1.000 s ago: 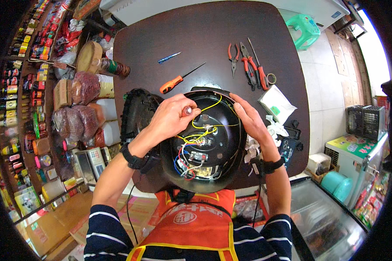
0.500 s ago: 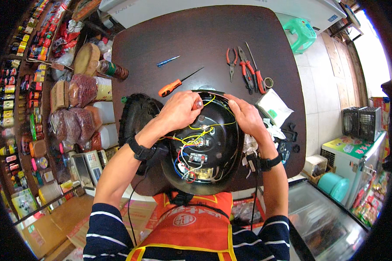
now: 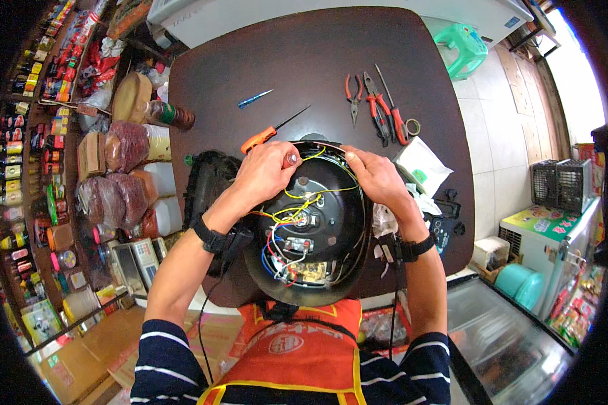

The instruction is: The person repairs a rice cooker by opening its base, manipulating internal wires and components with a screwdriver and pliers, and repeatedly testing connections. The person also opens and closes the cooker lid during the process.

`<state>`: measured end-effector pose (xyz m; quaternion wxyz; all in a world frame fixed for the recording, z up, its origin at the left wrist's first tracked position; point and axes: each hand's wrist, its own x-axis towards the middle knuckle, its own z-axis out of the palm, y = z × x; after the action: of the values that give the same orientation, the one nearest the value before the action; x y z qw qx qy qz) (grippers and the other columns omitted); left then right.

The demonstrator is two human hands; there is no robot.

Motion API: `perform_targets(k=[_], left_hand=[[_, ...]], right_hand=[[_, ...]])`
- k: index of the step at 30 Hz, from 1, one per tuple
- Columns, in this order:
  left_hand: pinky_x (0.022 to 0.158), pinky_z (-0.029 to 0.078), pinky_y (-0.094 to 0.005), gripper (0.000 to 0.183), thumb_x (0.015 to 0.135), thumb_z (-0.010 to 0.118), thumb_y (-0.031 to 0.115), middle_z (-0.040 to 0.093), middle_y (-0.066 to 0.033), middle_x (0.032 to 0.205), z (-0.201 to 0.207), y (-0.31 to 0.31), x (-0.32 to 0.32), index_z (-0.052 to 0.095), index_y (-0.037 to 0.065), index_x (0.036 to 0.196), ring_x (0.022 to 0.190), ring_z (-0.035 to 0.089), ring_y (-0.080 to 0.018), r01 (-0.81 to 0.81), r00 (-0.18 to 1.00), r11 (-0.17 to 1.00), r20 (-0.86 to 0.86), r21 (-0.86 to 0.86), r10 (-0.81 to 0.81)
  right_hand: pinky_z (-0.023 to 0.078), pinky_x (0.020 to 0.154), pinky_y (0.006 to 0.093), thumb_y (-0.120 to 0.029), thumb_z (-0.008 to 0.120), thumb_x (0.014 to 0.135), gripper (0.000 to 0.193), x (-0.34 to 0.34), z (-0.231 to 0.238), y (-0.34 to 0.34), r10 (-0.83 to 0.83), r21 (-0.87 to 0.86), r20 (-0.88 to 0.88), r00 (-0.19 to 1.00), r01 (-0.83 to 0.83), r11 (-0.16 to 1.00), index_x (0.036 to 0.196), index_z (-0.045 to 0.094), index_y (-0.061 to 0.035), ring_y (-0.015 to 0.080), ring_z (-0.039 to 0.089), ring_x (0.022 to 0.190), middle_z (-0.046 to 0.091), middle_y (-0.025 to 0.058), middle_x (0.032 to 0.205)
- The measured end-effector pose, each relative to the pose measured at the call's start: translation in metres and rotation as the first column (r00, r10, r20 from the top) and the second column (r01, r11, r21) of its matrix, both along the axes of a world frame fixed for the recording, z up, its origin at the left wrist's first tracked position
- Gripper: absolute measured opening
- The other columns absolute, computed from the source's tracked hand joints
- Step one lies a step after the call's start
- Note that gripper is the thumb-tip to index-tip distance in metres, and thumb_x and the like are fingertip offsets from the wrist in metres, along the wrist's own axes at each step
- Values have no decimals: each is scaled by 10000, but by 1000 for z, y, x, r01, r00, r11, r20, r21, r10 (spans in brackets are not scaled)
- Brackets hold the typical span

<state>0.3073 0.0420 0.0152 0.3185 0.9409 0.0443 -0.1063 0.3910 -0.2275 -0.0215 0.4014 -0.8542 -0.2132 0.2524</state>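
A round black appliance shell (image 3: pixel 317 239), like an opened rice cooker body, sits at the table's near side. Yellow, red, blue and white wires (image 3: pixel 290 217) run inside it. My left hand (image 3: pixel 267 172) is closed at the shell's far left rim, around a tool with a reddish rounded handle end (image 3: pixel 291 160), apparently a screwdriver; its shaft is hidden. On the far right rim my right hand (image 3: pixel 378 177) grips the shell, thumb on top, fingers mostly out of sight beyond the edge. Just past my left hand lies an orange-handled screwdriver (image 3: pixel 260 139).
Farther off on the dark table (image 3: pixel 277 54) lie a small blue screwdriver (image 3: pixel 255 99), needle-nose pliers (image 3: pixel 354 98), red-handled pliers (image 3: pixel 378 108), a long red-handled screwdriver (image 3: pixel 397 121) and a tape roll (image 3: pixel 413 127). A black ribbed part (image 3: pixel 209 179) sits left, white packaging (image 3: pixel 422 165) right.
My left hand with the tool has shifted slightly left along the rim. The right hand keeps its grip and has moved a little left too. The whole view has drifted slightly.
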Motion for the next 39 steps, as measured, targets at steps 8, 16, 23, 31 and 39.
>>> perform_targets(k=[8, 16, 23, 31, 39], left_hand=[[736, 596, -416, 251, 966, 841, 306, 709, -101, 930, 37, -31, -9, 808, 59, 991, 815, 738, -279, 151, 967, 987, 215, -56, -135], [707, 596, -477, 83, 943, 772, 171, 673, -96, 950, 42, -59, 3, 775, 98, 980, 811, 727, -357, 341, 931, 937, 114, 75, -348], [644, 537, -402, 72, 931, 819, 94, 623, -95, 827, 49, -39, -9, 767, 45, 931, 699, 660, -274, 185, 953, 975, 264, -120, -148], [663, 581, -424, 61, 912, 798, 70, 672, -105, 926, 51, -40, -21, 762, 47, 957, 747, 717, -320, 234, 945, 960, 267, -153, -187], [643, 536, -350, 68, 914, 820, 37, 667, -82, 914, 49, -39, -23, 783, 34, 971, 732, 666, -215, 155, 965, 951, 246, -269, -87]], right_hand=[[553, 1008, 585, -495, 489, 1142, 494, 17, -4, 5, 33, -69, -7, 999, -34, 997, 1413, 754, -177, 516, 704, 1136, 762, 293, 1171], [559, 1030, 557, -491, 495, 1134, 512, 18, -8, 0, 34, -38, -9, 999, -34, 999, 1407, 755, -145, 495, 709, 1158, 757, 287, 1212], [572, 971, 586, -509, 473, 1138, 515, 18, -16, -2, 46, -71, 43, 998, -43, 997, 1424, 748, -182, 513, 729, 1070, 774, 297, 1109], [574, 945, 600, -504, 466, 1140, 510, 13, -14, -5, 55, -55, 37, 998, -53, 997, 1433, 742, -191, 513, 730, 1046, 770, 300, 1087], [585, 945, 576, -486, 508, 1132, 492, 11, -18, -7, 41, -25, 79, 996, -39, 999, 1403, 756, -158, 501, 737, 1053, 781, 275, 1119]])
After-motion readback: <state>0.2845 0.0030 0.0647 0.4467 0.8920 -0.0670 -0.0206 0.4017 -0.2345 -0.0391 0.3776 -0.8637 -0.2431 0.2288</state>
